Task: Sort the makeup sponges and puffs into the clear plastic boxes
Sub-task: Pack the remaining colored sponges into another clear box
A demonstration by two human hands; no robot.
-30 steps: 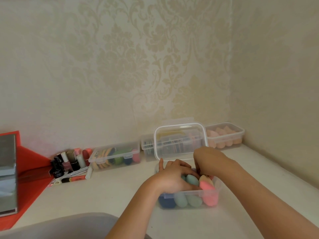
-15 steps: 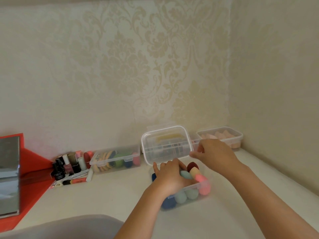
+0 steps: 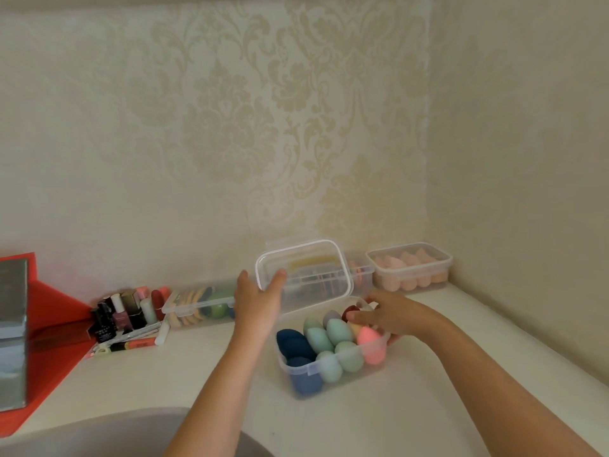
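A clear box (image 3: pixel 333 379) in the middle of the counter holds several egg-shaped sponges (image 3: pixel 329 338): navy, mint green, grey, dark red and pink. Its clear lid (image 3: pixel 309 275) stands upright just behind it. My left hand (image 3: pixel 257 301) holds the lid's left edge, thumb in front and fingers behind. My right hand (image 3: pixel 385 316) grips the box's right end, with fingers over the rim on the sponges and the thumb outside the wall.
A clear box of flat puffs (image 3: pixel 201 305) stands at the back left, and a box of peach sponges (image 3: pixel 412 272) in the back right corner. Cosmetic bottles (image 3: pixel 128 311) cluster beside a red mat (image 3: pixel 49 324). A sink rim (image 3: pixel 99 433) curves near me.
My left hand left the sponges and rose to the lid's left edge. My right hand let go of the lid and dropped to the box's right end.
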